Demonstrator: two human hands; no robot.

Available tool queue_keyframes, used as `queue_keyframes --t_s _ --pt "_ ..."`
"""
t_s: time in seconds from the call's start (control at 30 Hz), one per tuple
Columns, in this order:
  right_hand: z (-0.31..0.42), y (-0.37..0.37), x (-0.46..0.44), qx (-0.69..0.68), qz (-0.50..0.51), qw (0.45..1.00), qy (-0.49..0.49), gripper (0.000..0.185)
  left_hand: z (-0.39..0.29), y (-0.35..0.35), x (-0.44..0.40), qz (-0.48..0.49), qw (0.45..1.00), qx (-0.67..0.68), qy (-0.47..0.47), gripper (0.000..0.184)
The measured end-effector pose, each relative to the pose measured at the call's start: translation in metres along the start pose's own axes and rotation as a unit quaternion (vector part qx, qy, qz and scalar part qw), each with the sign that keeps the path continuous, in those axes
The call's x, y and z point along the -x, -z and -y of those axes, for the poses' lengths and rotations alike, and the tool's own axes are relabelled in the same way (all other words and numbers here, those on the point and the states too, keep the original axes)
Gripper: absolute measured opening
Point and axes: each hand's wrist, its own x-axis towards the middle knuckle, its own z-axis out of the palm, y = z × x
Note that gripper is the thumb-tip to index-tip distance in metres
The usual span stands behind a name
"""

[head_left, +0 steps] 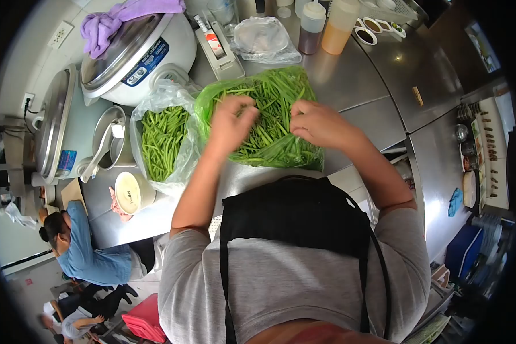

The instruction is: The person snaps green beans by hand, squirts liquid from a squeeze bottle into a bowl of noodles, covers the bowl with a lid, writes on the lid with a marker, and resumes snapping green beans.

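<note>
Blue fabric marks the sleeve of a person (89,249) at the far left, beside the steel counter (116,228). A metal pot (122,150) comes next, with a light-coloured ladle (105,143) resting in it. Nearer the wearer is a lidded tub (131,194); beyond the pot sits a white rice cooker (172,49), a purple cloth (100,31) draped over its lid.

Next rightward, a clear plastic bag (180,184) stands open, holding short pieces of green bean (161,143). It adjoins an open green bag (289,156) filled with long green beans (273,94), located on the counter directly before the wearer.

The left hand (233,123) is over the left part of the green bag, fingers curled and blurred; whether it pinches a bean cannot be told. The right hand (315,123) is at the bag's right side, palm down, its fingers bent inward toward the beans; its grip cannot be confirmed.

Beyond the bags, left to right, are a tape dispenser (226,57), a dark-filled bottle (312,28), an orange-filled bottle (338,28) and a small dish of dark sauce (366,36).
</note>
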Motion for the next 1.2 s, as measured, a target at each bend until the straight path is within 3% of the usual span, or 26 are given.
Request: queue_keyframes --t_s 0.07,0.1,0.13,0.17,0.27,0.37,0.47,0.73,0.83,0.97,1.03,1.1,1.17,1.2 --pt "0.013 0.005 -0.001 -0.017 -0.037 0.999 0.003 0.004 -0.016 -0.024 0.014 0.116 0.988 0.068 0.071 0.024" --pt "0.015 0.002 -0.002 -0.012 -0.048 0.999 0.013 0.004 -0.014 -0.037 0.014 0.130 0.977 0.128 0.106 0.025" --pt "0.017 -0.003 -0.004 -0.006 -0.059 0.998 0.022 0.004 -0.013 -0.039 0.006 0.182 0.922 0.258 0.226 0.024" --pt "0.018 -0.008 -0.004 0.000 -0.072 0.997 0.032 0.004 -0.012 -0.041 -0.006 0.228 0.832 0.378 0.337 0.024" --pt "0.017 -0.019 -0.001 -0.019 -0.083 0.995 0.045 0.009 0.009 -0.066 -0.028 0.227 0.824 0.395 0.336 0.016" --pt "0.018 -0.008 0.000 -0.036 -0.207 0.974 -0.089 0.012 0.004 -0.075 -0.036 0.167 0.868 0.357 0.302 0.012" --pt "-0.017 -0.009 -0.001 -0.006 -0.230 0.954 -0.193 0.017 0.001 -0.072 -0.036 0.162 0.889 0.324 0.281 0.011" --pt "-0.034 -0.038 -0.019 0.017 -0.240 0.954 -0.180 0.017 -0.005 -0.069 -0.031 0.124 0.916 0.285 0.254 0.011" --pt "-0.033 -0.046 -0.023 0.031 -0.262 0.944 -0.197 0.015 -0.001 -0.074 -0.023 0.096 0.943 0.249 0.201 0.012" --pt "-0.043 -0.059 -0.036 0.000 -0.323 0.912 -0.252 0.011 -0.010 -0.078 -0.019 0.117 0.914 0.335 0.199 0.011" --pt "-0.048 -0.057 -0.039 0.006 -0.299 0.919 -0.257 0.010 -0.027 -0.068 -0.016 0.168 0.907 0.333 0.194 0.010" --pt "-0.051 -0.055 -0.041 0.004 -0.282 0.917 -0.281 0.011 -0.031 -0.044 -0.024 0.135 0.910 0.352 0.171 0.009" --pt "-0.050 -0.048 -0.039 -0.003 -0.266 0.908 -0.322 0.013 -0.024 -0.020 -0.024 0.144 0.884 0.419 0.149 0.007" --pt "-0.052 -0.045 -0.039 -0.020 -0.255 0.908 -0.332 0.014 -0.030 -0.014 -0.015 0.117 0.835 0.500 0.198 0.007"
